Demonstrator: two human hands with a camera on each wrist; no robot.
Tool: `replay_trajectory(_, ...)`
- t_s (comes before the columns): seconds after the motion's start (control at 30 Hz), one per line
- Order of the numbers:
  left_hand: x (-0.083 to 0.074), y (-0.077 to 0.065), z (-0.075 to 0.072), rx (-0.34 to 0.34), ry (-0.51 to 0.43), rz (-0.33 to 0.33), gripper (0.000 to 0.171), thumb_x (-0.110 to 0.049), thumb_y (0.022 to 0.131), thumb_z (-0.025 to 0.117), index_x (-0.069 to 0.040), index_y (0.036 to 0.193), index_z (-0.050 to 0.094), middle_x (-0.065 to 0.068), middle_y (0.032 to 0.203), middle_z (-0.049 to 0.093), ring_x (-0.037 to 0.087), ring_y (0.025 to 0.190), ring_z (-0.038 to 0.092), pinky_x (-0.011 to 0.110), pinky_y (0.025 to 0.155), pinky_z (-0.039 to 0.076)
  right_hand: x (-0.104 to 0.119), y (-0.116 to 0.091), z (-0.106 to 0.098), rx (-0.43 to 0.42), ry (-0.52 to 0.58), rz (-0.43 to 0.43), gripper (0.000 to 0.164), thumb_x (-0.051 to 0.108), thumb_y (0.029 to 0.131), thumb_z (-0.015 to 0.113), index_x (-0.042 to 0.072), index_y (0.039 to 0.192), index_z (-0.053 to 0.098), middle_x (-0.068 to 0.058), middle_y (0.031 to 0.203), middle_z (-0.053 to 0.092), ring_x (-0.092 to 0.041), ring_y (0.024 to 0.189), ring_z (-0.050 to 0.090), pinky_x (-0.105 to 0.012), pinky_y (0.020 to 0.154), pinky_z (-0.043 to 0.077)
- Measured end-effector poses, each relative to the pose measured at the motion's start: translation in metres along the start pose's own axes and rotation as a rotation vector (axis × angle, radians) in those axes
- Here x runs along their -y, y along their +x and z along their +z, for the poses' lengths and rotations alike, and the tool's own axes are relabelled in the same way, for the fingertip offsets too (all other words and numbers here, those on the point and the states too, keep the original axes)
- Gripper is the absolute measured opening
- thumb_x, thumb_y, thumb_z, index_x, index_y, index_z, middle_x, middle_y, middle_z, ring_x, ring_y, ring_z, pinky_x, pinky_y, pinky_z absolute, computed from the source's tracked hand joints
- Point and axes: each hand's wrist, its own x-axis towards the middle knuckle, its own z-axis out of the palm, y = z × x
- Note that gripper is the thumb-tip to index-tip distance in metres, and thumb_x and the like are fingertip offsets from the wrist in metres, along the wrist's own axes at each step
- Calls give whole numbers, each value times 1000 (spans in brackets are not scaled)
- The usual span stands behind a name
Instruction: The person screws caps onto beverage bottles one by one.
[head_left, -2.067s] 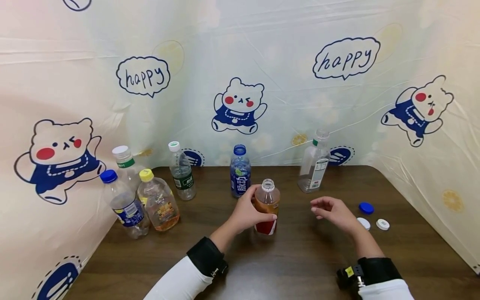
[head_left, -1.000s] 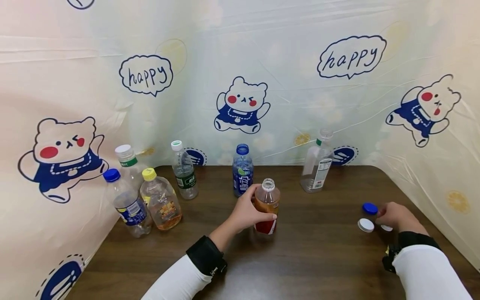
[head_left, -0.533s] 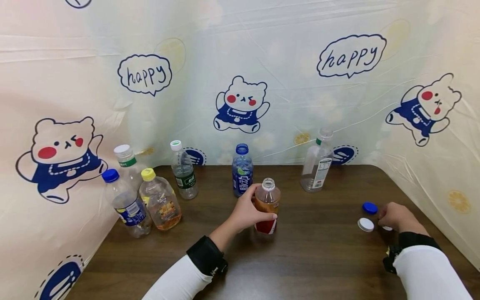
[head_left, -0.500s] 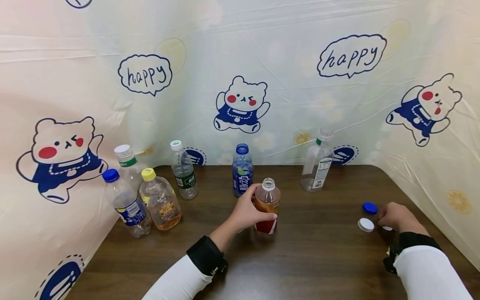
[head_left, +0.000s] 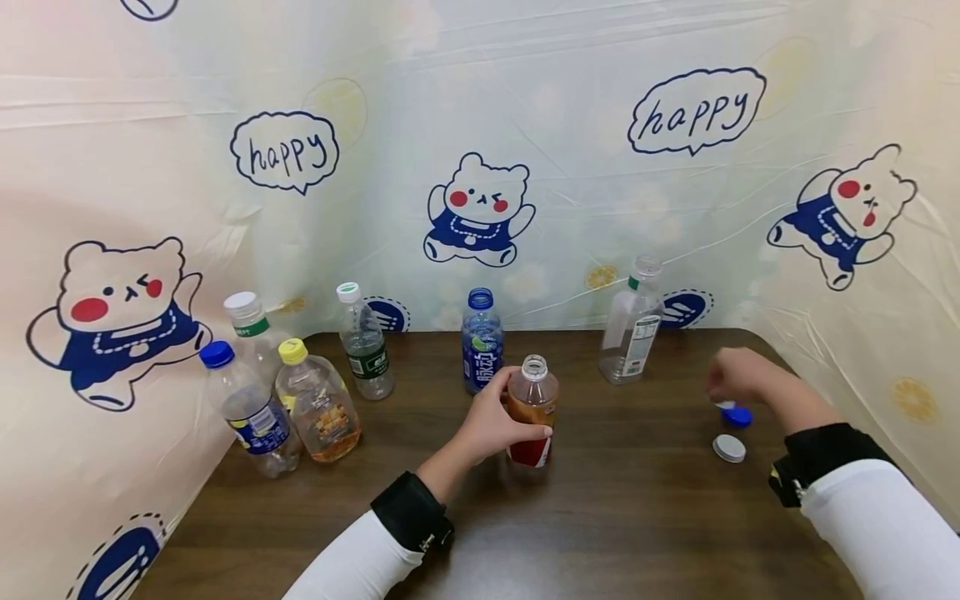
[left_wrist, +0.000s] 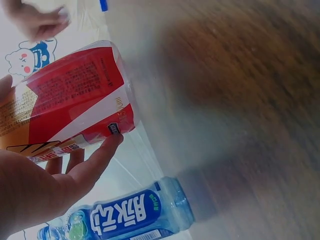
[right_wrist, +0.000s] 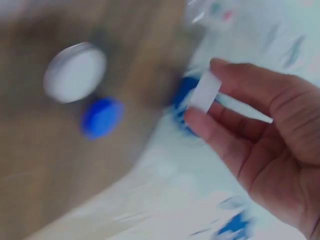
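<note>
My left hand [head_left: 491, 423] grips an uncapped clear bottle [head_left: 534, 408] with an orange and red label, upright on the table. In the left wrist view its red label [left_wrist: 75, 95] fills the space by the fingers. My right hand [head_left: 738, 375] is raised over the right side of the table. Between thumb and fingertips it pinches a white bottle cap [right_wrist: 205, 91], seen edge-on in the right wrist view. A blue cap [head_left: 738, 416] and another white cap [head_left: 729, 448] lie on the table below that hand.
An uncapped blue bottle [head_left: 482, 346] and an uncapped clear bottle [head_left: 632, 329] stand at the back. Several capped bottles are grouped at left, among them a yellow-capped one [head_left: 318, 408] and a green-labelled one [head_left: 366, 350]. A printed curtain [head_left: 570, 183] hangs behind the table.
My right hand reached from beside the held bottle to the caps at right, took a white one, and has lifted it up and leftward. The left hand keeps its grip on the bottle.
</note>
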Motion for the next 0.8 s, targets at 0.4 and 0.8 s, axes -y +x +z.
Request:
replay_trajectory(0.4, -1, 0, 2, 3, 7, -15, 80, -24, 70, 89, -25, 137, 45, 1, 126, 57, 25, 116, 54, 50, 95, 48, 144, 24, -47, -92, -95, -478, 14, 0, 76, 73, 11, 85, 74, 4, 82, 66, -12, 73, 57, -32, 64, 51)
replay_trajectory(0.8, -6, 1, 2, 26, 2, -13, 79, -23, 73, 88, -23, 138, 44, 2, 127, 56, 25, 116, 55, 49, 94, 49, 217, 28, -76, -109, -133, -598, 19, 1, 80, 76, 9, 97, 75, -3, 91, 65, -17, 77, 57, -29, 70, 54)
